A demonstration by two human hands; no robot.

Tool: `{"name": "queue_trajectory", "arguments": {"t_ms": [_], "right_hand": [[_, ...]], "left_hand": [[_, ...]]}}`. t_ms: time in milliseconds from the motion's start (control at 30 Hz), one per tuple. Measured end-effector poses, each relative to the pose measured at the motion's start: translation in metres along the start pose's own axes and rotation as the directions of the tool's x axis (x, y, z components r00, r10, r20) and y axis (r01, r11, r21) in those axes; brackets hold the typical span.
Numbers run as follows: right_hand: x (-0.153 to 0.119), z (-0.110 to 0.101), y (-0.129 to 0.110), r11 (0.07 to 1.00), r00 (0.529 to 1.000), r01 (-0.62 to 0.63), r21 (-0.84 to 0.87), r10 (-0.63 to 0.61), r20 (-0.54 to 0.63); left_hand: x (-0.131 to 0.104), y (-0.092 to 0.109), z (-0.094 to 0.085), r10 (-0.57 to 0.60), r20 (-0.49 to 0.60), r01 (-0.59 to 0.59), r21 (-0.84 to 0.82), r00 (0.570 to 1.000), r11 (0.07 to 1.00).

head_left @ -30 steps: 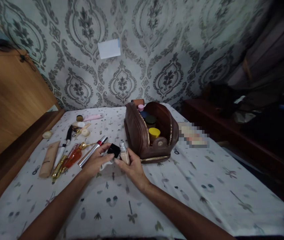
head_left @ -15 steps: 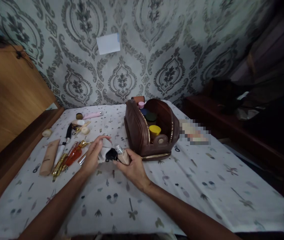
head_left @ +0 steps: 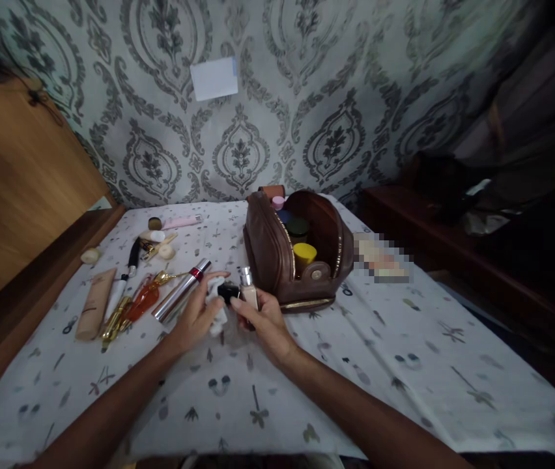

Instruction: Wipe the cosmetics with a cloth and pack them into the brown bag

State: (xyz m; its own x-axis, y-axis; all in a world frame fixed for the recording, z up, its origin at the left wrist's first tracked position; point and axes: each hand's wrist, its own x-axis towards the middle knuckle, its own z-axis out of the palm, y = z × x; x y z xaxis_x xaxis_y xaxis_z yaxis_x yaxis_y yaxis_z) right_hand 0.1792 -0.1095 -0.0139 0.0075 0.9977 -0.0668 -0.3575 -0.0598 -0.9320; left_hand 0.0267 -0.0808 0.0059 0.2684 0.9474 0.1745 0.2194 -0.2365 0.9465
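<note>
My right hand [head_left: 268,324] grips a small bottle of beige liquid [head_left: 249,293] with a silver neck, held upright. A black cap [head_left: 228,292] sits between my two hands, by my right fingertips. My left hand [head_left: 200,312] is closed on a crumpled white cloth [head_left: 217,319], which touches the cap. A silver tube with a red band [head_left: 182,291] lies just left of my left hand. Behind my right hand stands an unzipped brown bag [head_left: 277,260] with a yellow-lidded container [head_left: 304,254] and other containers inside.
At the left lie a beige tube [head_left: 96,305], an orange bottle [head_left: 143,300], gold tubes, a black-handled brush [head_left: 133,255] and a pink tube [head_left: 182,221]. A blurred-out item [head_left: 382,257] lies right of the bag. The patterned wall rises behind the tablecloth [head_left: 404,391].
The bottle has turned more upright and moved slightly right in my right hand. My left hand and the cloth have shifted right and slightly down, and the silver tube shows more fully.
</note>
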Motion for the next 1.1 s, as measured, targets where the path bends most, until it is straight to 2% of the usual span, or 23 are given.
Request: {"name": "queue_trajectory", "arguments": {"t_ms": [67, 100, 167, 233, 300, 400, 500, 567, 633, 767, 933, 1100], "right_hand": [[0.000, 0.000, 0.002, 1.000, 1.000, -0.007, 0.006, 0.007, 0.017], [0.000, 0.000, 0.002, 1.000, 1.000, 0.000, -0.014, 0.001, 0.024], [0.000, 0.000, 0.003, 0.995, 0.999, 0.032, -0.089, -0.028, 0.039], [0.000, 0.000, 0.002, 0.977, 0.996, 0.077, -0.200, -0.066, 0.060], [0.000, -0.001, 0.001, 0.950, 0.993, 0.101, -0.295, -0.079, 0.086], [-0.002, -0.001, 0.001, 0.924, 0.991, 0.098, -0.369, -0.057, 0.122], [-0.003, -0.002, 0.002, 0.890, 0.988, 0.108, -0.443, -0.048, 0.145], [-0.002, -0.002, 0.003, 0.862, 0.989, 0.108, -0.496, -0.045, 0.139], [-0.002, -0.002, 0.005, 0.838, 0.991, 0.100, -0.536, -0.036, 0.129], [-0.003, -0.003, 0.008, 0.838, 0.988, 0.069, -0.541, 0.018, 0.154], [-0.005, -0.003, 0.011, 0.843, 0.988, 0.030, -0.538, 0.058, 0.146], [-0.004, -0.005, 0.005, 0.869, 0.979, 0.066, -0.491, 0.038, 0.198]], "left_hand": [[-0.002, 0.000, 0.001, 0.038, 0.001, -0.038, 0.077, 0.999, 0.996], [-0.002, -0.001, 0.001, 0.023, -0.014, -0.021, 0.087, 1.000, 0.996], [0.001, -0.004, -0.001, -0.067, -0.093, 0.070, 0.029, 0.993, 0.997], [0.007, -0.006, -0.005, -0.160, -0.198, 0.147, -0.079, 0.967, 0.986], [0.012, -0.006, -0.010, -0.188, -0.224, 0.152, -0.168, 0.956, 0.974], [0.014, -0.002, -0.016, -0.139, -0.115, 0.122, -0.145, 0.984, 0.982], [0.010, 0.005, -0.021, -0.024, -0.001, 0.024, 0.048, 1.000, 0.999], [0.008, 0.010, -0.024, 0.064, 0.096, -0.083, 0.209, 0.993, 0.974], [0.007, 0.014, -0.026, 0.103, 0.188, -0.163, 0.339, 0.977, 0.927], [0.006, 0.015, -0.025, 0.104, 0.309, -0.233, 0.416, 0.945, 0.879], [0.004, 0.008, -0.021, 0.104, 0.335, -0.243, 0.403, 0.936, 0.883], [0.003, 0.008, -0.020, 0.116, 0.259, -0.201, 0.330, 0.959, 0.922]]}}
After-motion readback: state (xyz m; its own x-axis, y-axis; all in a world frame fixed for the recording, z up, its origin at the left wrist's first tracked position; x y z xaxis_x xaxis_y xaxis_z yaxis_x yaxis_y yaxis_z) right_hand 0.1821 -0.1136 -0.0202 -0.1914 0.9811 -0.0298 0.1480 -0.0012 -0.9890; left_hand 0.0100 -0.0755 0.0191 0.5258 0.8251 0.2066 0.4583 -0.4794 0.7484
